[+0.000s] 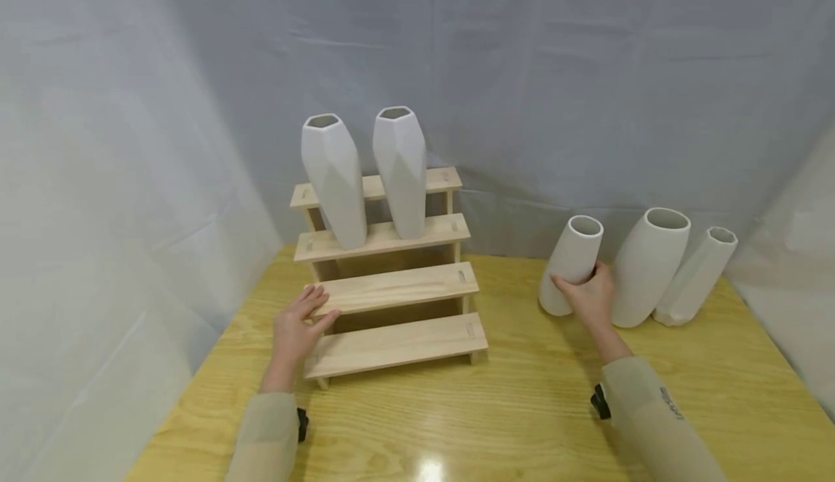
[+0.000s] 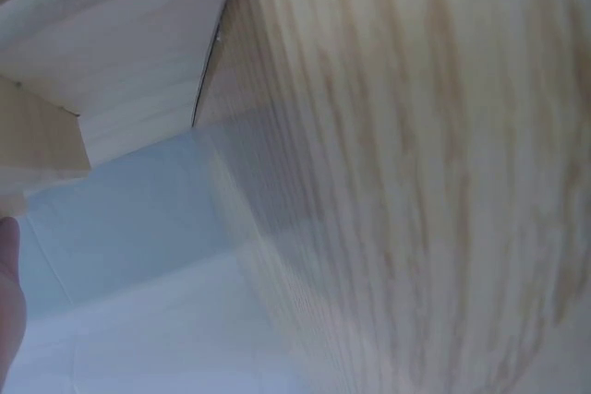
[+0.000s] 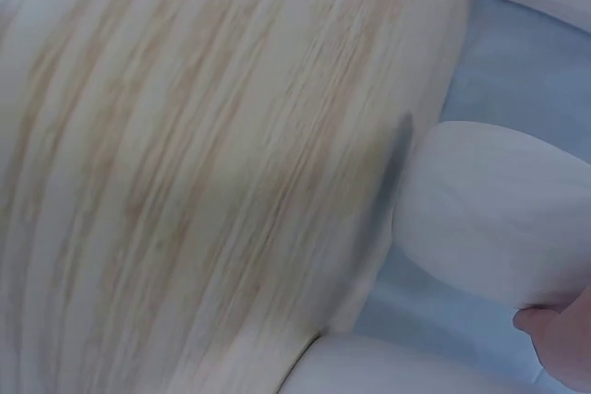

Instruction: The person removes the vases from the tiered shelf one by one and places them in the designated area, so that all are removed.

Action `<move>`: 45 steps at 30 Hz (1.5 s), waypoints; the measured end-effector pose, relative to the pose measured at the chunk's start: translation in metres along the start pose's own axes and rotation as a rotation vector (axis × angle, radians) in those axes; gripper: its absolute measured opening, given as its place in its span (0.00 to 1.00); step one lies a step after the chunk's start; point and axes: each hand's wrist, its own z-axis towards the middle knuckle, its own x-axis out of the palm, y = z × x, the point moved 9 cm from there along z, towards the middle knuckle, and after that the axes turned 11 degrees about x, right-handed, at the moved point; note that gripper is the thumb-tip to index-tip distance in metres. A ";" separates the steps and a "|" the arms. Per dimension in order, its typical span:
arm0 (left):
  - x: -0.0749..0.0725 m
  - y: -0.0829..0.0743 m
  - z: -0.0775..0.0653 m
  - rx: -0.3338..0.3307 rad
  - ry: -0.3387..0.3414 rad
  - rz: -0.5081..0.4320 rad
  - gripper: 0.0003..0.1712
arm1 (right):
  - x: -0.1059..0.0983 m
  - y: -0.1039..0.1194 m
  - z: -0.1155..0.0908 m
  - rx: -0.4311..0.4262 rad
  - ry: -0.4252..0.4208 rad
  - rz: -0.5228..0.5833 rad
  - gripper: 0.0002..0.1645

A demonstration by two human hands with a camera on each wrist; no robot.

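Observation:
My right hand (image 1: 590, 297) grips a small smooth white vase (image 1: 572, 264) around its lower half, thumb on the near side. The vase leans a little to the right; in the right wrist view its rounded base (image 3: 462, 200) is close to the table, and whether it touches cannot be told. My left hand (image 1: 296, 330) rests on the left end of a light wooden step stand (image 1: 398, 290), fingers spread on the second step from the bottom. On a higher step stand two tall faceted white vases (image 1: 339, 185), side by side.
Just right of my right hand stands a larger smooth white vase (image 1: 649, 272), with a slim faceted white vase (image 1: 698, 279) beside it. The wood-grain table (image 1: 417, 417) runs back to a hanging grey-white sheet (image 1: 554, 90).

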 end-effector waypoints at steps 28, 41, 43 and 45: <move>0.000 0.000 0.002 -0.015 0.006 -0.017 0.22 | -0.001 -0.013 0.010 -0.001 -0.011 -0.026 0.36; 0.000 -0.001 0.003 0.000 0.002 -0.007 0.23 | -0.004 -0.006 0.009 0.013 0.063 0.054 0.43; -0.001 -0.002 0.002 0.009 -0.003 -0.005 0.22 | -0.007 -0.003 0.007 0.014 0.064 0.082 0.43; -0.001 -0.002 0.002 0.014 -0.006 -0.004 0.22 | -0.011 0.001 0.004 0.011 0.056 0.099 0.42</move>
